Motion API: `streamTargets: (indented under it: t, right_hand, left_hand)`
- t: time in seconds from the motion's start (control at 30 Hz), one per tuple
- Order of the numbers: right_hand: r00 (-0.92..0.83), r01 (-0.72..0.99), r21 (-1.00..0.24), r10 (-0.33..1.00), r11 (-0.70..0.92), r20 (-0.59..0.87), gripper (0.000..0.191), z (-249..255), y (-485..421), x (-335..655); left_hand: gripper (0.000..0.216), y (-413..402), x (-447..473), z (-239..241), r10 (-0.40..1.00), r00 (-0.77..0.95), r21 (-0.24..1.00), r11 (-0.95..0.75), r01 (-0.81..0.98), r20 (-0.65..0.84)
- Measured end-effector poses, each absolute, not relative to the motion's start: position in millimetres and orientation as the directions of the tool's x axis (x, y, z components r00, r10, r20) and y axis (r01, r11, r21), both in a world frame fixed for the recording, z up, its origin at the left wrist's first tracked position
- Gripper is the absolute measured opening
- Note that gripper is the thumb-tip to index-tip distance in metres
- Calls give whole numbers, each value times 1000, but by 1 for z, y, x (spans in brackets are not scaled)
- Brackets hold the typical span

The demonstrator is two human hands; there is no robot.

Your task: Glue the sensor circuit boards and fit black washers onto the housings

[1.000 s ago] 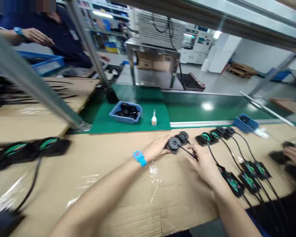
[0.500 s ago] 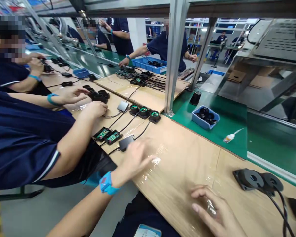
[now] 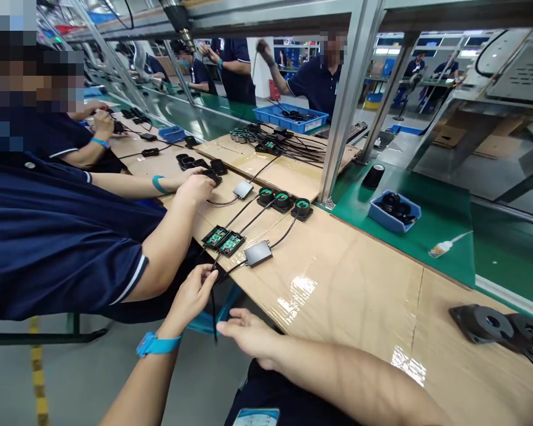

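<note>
My left hand (image 3: 190, 299), with a blue wristband, pinches a thin black cable (image 3: 214, 313) that hangs over the front edge of the cardboard-covered bench (image 3: 355, 296). My right hand (image 3: 249, 336) lies just right of that cable, fingers stretched toward it and holding nothing. The cable runs up toward a flat grey module (image 3: 257, 253) and two green circuit boards (image 3: 224, 239) on the bench. Behind them, three round black parts with green rings (image 3: 284, 201) are wired to these pieces.
A co-worker's arm (image 3: 173, 236) in a dark blue sleeve reaches across on my left. Two black ring parts (image 3: 484, 322) lie at far right. A blue tray (image 3: 394, 210), a glue bottle (image 3: 444, 247) and a metal post (image 3: 344, 112) stand behind, on the green mat.
The view has swung left from the ring parts. My left hand, flat on the bench half a second ago, has dropped to the edge and pinched the cable. My right hand crossed over beside it.
</note>
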State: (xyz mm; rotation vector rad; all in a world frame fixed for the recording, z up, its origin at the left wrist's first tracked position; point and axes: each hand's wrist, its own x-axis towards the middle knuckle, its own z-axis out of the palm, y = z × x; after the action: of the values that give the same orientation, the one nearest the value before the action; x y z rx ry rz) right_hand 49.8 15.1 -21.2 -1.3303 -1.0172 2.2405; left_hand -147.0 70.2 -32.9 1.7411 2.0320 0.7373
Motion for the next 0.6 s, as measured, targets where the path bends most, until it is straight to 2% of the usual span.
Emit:
streamTargets:
  t: [0.07,0.13,0.23,0.33,0.4,0.47,0.53,0.6]
  right_hand:
    - [-473,10,-722,633,-691,-612,80,-22,28,25]
    - [-449,-68,-732,676,-678,-585,76,-19,41,7]
    - [-425,-201,-745,742,-636,-518,52,-11,54,-8]
    - [-450,-293,-720,755,-629,-476,25,-5,55,-6]
    - [-460,-324,-700,753,-636,-471,13,-4,47,2]
    - [-439,-350,-695,765,-629,-471,13,-3,36,14]
    - [-407,-369,-702,785,-609,-467,14,-2,25,27]
    - [-373,-374,-721,806,-584,-459,15,0,15,41]
  left_hand:
    - [67,68,-147,-26,992,-121,639,71,766,35]
    - [67,64,-147,-15,999,-35,672,20,740,9]
    - [60,59,-147,8,990,136,694,-80,716,-27]
    - [56,70,-145,33,968,250,661,-186,727,-2]
    - [53,97,-137,45,960,273,624,-251,740,63]
    - [48,142,-121,51,946,300,591,-313,743,124]
    - [57,199,-96,50,919,367,566,-381,731,146]
    - [75,255,-67,44,891,433,533,-435,725,138]
